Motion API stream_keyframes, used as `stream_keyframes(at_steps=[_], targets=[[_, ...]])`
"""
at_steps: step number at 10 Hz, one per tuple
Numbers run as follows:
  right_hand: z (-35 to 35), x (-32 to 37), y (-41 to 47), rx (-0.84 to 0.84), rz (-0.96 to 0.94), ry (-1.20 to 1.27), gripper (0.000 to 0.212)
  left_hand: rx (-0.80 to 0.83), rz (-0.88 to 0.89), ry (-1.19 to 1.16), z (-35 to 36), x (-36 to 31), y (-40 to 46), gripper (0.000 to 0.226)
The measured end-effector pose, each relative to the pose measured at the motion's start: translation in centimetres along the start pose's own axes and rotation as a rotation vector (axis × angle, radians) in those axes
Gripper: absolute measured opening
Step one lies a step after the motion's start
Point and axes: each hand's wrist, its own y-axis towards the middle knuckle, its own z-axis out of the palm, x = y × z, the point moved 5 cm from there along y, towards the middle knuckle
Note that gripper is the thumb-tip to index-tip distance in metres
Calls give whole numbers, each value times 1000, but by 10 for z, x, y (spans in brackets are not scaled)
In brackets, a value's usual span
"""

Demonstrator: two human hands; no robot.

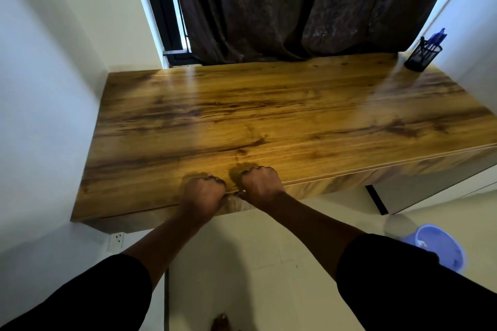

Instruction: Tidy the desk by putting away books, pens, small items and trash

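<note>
The wooden desk (269, 105) has a bare top except for a black mesh pen holder (423, 56) at its far right corner. Blue pens (437, 36) stand upright in the holder. My left hand (204, 193) and my right hand (261, 183) sit side by side on the middle of the desk's front edge. Both are curled into fists, knuckles on the wood and thumbs along the edge. I see no object inside either fist.
A blue plastic bin (441, 247) stands on the tiled floor to the right, below the desk. A white cabinet (430, 185) sits under the desk's right end. A dark curtain (295, 2) hangs behind the desk. White walls close both sides, with a socket (117, 239) low on the left.
</note>
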Motion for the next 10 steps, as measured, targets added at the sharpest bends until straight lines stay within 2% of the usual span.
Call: stream_keyframes(at_steps=[4,6,7,8,9,10], targets=[[1,4,-4,-10,7,35,26,138,-59,-10,-3,-2,0,35],[-7,-1,-8,6,36,35,37,119,-49,-77,-15,5,-4,52],[-11,-5,-10,25,90,68,48,132,-50,-117,-21,11,-8,50],[-23,-12,-9,22,123,106,53,98,-61,-141,-29,21,0,49],[-54,-29,-3,4,163,80,47,99,-81,-49,-48,39,23,59],[-98,-57,15,-133,195,41,44,-40,-123,-46,-74,60,53,55]])
